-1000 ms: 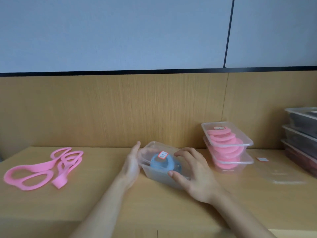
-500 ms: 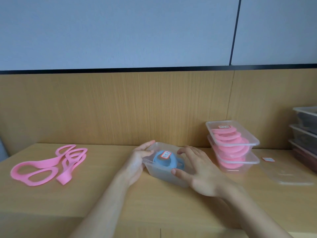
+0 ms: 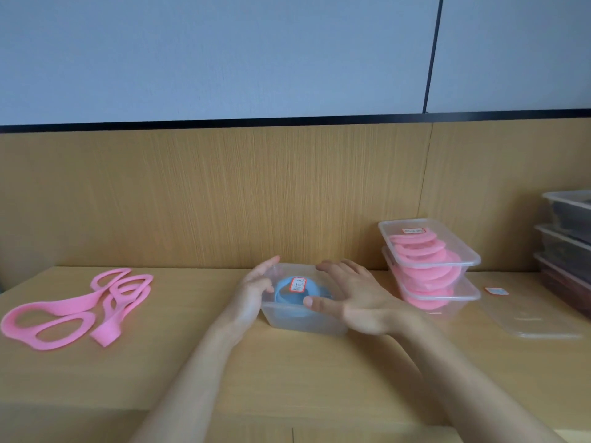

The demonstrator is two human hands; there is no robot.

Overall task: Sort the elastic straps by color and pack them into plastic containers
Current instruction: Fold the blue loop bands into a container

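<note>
A clear plastic container (image 3: 300, 322) with a lid and a red-edged label sits mid-table, with a blue elastic strap (image 3: 287, 297) coiled inside. My left hand (image 3: 256, 292) lies against its left end, fingers fairly straight. My right hand (image 3: 355, 295) rests across its right side and lid, fingers spread, thumb on the front edge. Loose pink straps (image 3: 80, 310) lie in a pile at the left. Two stacked lidded containers of pink straps (image 3: 431, 266) stand at the right.
A loose clear lid (image 3: 531, 318) with a small label lies at the right on the wooden table (image 3: 287, 372). Dark-filled containers (image 3: 566, 244) are stacked at the far right edge. A wooden back panel rises behind everything.
The lidded container with the blue strap has turned from a slanted pose to lie more square to the table edge, and both hands have stayed on it.
</note>
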